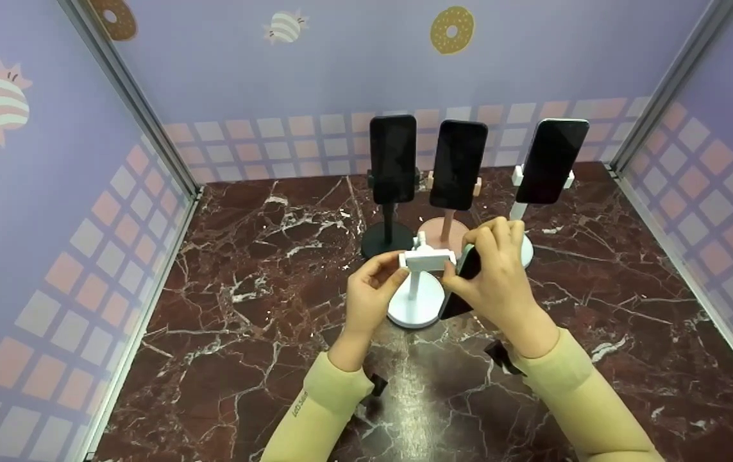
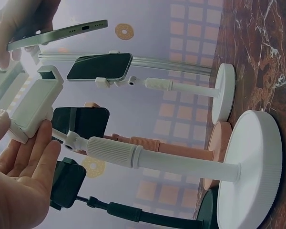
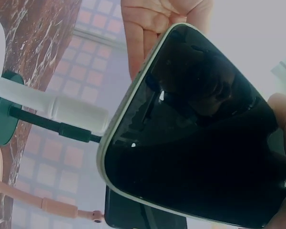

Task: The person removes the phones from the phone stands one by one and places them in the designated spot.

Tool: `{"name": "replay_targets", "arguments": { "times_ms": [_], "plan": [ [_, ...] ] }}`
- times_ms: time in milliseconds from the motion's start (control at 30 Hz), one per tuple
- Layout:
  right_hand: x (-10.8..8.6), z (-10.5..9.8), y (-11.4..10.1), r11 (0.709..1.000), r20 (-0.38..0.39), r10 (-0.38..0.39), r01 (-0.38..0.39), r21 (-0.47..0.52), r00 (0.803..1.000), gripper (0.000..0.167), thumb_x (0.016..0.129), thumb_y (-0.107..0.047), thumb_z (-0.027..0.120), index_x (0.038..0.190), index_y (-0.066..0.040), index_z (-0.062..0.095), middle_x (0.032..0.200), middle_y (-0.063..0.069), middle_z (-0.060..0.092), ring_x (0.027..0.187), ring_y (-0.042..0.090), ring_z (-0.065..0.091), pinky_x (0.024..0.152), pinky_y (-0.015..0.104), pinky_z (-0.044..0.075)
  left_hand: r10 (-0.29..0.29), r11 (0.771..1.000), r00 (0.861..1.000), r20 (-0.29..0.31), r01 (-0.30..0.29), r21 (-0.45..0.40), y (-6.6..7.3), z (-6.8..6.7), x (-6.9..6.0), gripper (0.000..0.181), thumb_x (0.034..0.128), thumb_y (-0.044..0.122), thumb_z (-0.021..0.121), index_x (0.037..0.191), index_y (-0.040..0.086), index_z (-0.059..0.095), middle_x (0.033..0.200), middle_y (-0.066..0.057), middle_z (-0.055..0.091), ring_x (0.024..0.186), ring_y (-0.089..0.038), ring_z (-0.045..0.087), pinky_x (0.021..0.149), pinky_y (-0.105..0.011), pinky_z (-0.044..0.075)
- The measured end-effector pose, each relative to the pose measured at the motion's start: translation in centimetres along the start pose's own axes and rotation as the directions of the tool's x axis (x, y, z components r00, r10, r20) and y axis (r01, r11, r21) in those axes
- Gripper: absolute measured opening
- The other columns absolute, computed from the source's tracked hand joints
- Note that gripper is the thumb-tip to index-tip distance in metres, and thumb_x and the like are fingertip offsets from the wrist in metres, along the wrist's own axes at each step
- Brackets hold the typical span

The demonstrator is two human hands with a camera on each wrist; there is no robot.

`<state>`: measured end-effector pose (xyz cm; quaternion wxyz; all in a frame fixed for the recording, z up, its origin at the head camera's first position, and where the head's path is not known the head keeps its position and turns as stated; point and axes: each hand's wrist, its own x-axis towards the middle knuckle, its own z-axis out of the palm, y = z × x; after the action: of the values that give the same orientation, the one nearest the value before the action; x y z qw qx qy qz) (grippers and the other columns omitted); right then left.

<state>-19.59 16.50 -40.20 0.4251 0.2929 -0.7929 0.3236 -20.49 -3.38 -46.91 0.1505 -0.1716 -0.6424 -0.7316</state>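
Note:
In the head view a white phone stand [image 1: 419, 307] stands upright on the table, its clamp [image 1: 429, 260] tilted face-up. My left hand [image 1: 369, 292] holds the clamp's left end between thumb and fingers, as the left wrist view also shows. My right hand [image 1: 501, 276] grips a smartphone [image 1: 454, 308] with a pale green rim, to the right of the clamp and apart from it. Its black screen [image 3: 190, 129] fills much of the right wrist view. In the left wrist view the phone's edge with the charging port [image 2: 86, 28] faces the camera.
Behind stand a black stand with a phone [image 1: 393, 160], a pink stand with a phone [image 1: 460, 163] and another white stand with a phone [image 1: 552, 160]. The marbled table [image 1: 263, 256] is bounded by purple patterned walls [image 1: 340, 70] at the back and both sides.

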Motion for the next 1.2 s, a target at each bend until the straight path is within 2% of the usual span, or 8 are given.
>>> {"name": "replay_targets", "arguments": {
  "times_ms": [200, 333, 500, 600, 767, 900, 1067, 1200],
  "plan": [
    [-0.5, -0.1, 0.7, 1.000, -0.004, 0.018, -0.018, -0.017, 1.000, 0.032, 0.072, -0.005, 0.073, 0.094, 0.000, 0.050, 0.088, 0.018, 0.045, 0.086, 0.037, 0.031, 0.079, 0.048, 0.024, -0.007, 1.000, 1.000, 0.011, 0.007, 0.000, 0.1, 0.0, -0.1, 0.032, 0.0925, -0.001, 0.073, 0.120, -0.016, 0.066, 0.119, -0.034, 0.069, 0.104, -0.004, 0.071, 0.093, -0.022, 0.058],
    [-0.9, -0.1, 1.2, 0.999, 0.001, 0.048, -0.048, -0.024, 0.999, 0.031, 0.072, -0.006, 0.072, 0.094, 0.000, 0.051, 0.089, 0.018, 0.046, 0.087, 0.038, 0.031, 0.078, 0.046, 0.025, -0.023, 0.999, 0.999, 0.023, 0.022, 0.029, -0.2, -0.2, -0.2, 0.033, 0.0922, 0.001, 0.074, 0.120, -0.014, 0.066, 0.120, -0.033, 0.069, 0.105, -0.008, 0.071, 0.094, -0.024, 0.058],
    [-1.3, -0.1, 1.9, 0.997, 0.016, 0.072, -0.072, -0.043, 0.997, 0.031, 0.073, -0.006, 0.072, 0.095, 0.000, 0.052, 0.088, 0.018, 0.045, 0.089, 0.039, 0.031, 0.078, 0.045, 0.027, -0.068, 0.996, 0.996, 0.059, 0.065, 0.059, -1.0, -0.6, -0.3, 0.038, 0.0895, 0.001, 0.078, 0.123, -0.012, 0.066, 0.120, -0.030, 0.070, 0.105, -0.023, 0.073, 0.093, -0.029, 0.060],
    [-1.5, 0.0, 2.4, 0.995, 0.022, 0.083, -0.082, -0.059, 0.996, 0.032, 0.073, -0.006, 0.073, 0.096, 0.001, 0.052, 0.088, 0.017, 0.044, 0.089, 0.039, 0.031, 0.078, 0.045, 0.027, -0.076, 0.995, 0.994, 0.074, 0.071, 0.067, -1.5, -0.7, -0.1, 0.041, 0.0877, 0.000, 0.079, 0.125, -0.011, 0.066, 0.119, -0.030, 0.070, 0.106, -0.033, 0.073, 0.093, -0.031, 0.060],
    [-2.0, 0.4, 3.4, 0.992, 0.027, 0.100, -0.098, -0.081, 0.995, 0.033, 0.072, -0.004, 0.073, 0.095, 0.000, 0.051, 0.087, 0.018, 0.043, 0.089, 0.039, 0.031, 0.077, 0.044, 0.026, -0.060, 0.993, 0.997, 0.043, 0.056, 0.102, -2.6, -0.7, 0.5, 0.042, 0.0874, -0.004, 0.077, 0.127, -0.011, 0.065, 0.121, -0.032, 0.069, 0.110, -0.041, 0.070, 0.098, -0.034, 0.059],
    [-2.5, 0.7, 4.1, 0.987, 0.043, 0.124, -0.119, -0.105, 0.991, 0.033, 0.071, -0.004, 0.072, 0.095, 0.000, 0.050, 0.087, 0.018, 0.043, 0.088, 0.039, 0.031, 0.077, 0.044, 0.026, -0.076, 0.987, 0.997, 0.020, 0.072, 0.145, -3.4, -0.5, 1.1, 0.045, 0.0862, -0.009, 0.076, 0.129, -0.011, 0.063, 0.128, -0.031, 0.067, 0.121, -0.043, 0.066, 0.107, -0.042, 0.053],
    [-3.1, 1.0, 4.9, 0.979, 0.078, 0.160, -0.148, -0.142, 0.984, 0.034, 0.071, -0.006, 0.073, 0.096, 0.000, 0.051, 0.088, 0.019, 0.043, 0.088, 0.041, 0.032, 0.077, 0.047, 0.030, -0.109, 0.976, 0.993, 0.040, 0.099, 0.196, -4.3, 0.0, 2.0, 0.052, 0.0840, -0.009, 0.078, 0.133, -0.011, 0.060, 0.132, -0.029, 0.067, 0.128, -0.044, 0.062, 0.113, -0.052, 0.047],
    [-3.6, 1.3, 5.5, 0.973, 0.105, 0.185, -0.167, -0.160, 0.977, 0.036, 0.070, -0.007, 0.075, 0.097, 0.000, 0.052, 0.089, 0.020, 0.044, 0.089, 0.043, 0.033, 0.078, 0.050, 0.031, -0.114, 0.963, 0.991, 0.066, 0.094, 0.252, -4.9, 0.5, 2.5, 0.055, 0.0844, -0.007, 0.079, 0.136, -0.011, 0.059, 0.134, -0.028, 0.066, 0.127, -0.043, 0.063, 0.111, -0.046, 0.050]
  ]
}}
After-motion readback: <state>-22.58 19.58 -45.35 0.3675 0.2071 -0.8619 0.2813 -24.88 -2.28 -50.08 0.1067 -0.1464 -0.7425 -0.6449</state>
